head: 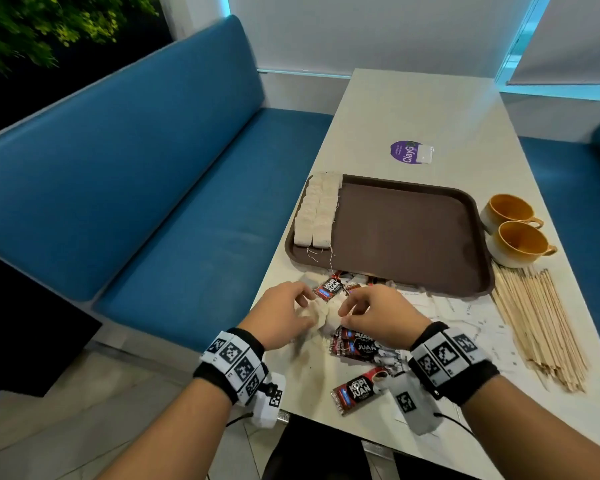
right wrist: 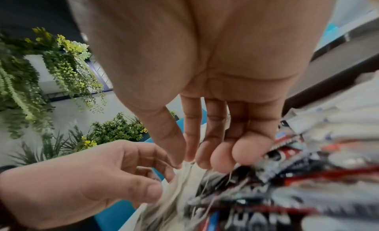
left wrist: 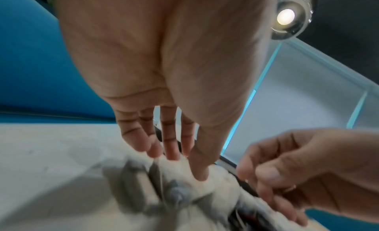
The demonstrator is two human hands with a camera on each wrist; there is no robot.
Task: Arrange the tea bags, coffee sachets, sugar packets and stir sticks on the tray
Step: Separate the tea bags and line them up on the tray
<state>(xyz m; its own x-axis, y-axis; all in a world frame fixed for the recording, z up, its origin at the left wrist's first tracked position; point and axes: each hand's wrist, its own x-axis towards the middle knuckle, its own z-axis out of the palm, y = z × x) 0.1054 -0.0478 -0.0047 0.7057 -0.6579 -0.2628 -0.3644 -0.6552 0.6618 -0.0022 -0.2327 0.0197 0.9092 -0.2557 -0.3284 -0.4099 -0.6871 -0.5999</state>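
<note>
A brown tray (head: pixel 406 233) lies mid-table with two rows of tea bags (head: pixel 316 211) along its left side. Just in front of it both hands work over a small heap of loose tea bags (head: pixel 317 315). My left hand (head: pixel 305 303) pinches a white bag (left wrist: pixel 205 185) between thumb and fingers. My right hand (head: pixel 347 311) pinches tea bag strings (right wrist: pixel 180 185) between thumb and forefinger. Black-and-red coffee sachets (head: pixel 355 393) lie around and under the hands. White sugar packets (head: pixel 465 311) lie to the right, beside a bundle of wooden stir sticks (head: pixel 541 327).
Two yellow cups (head: pixel 515 230) stand against the tray's right rim. A purple sticker (head: pixel 404 152) with a small white packet on it lies beyond the tray. A blue bench (head: pixel 153 185) runs along the table's left edge, close to the heap.
</note>
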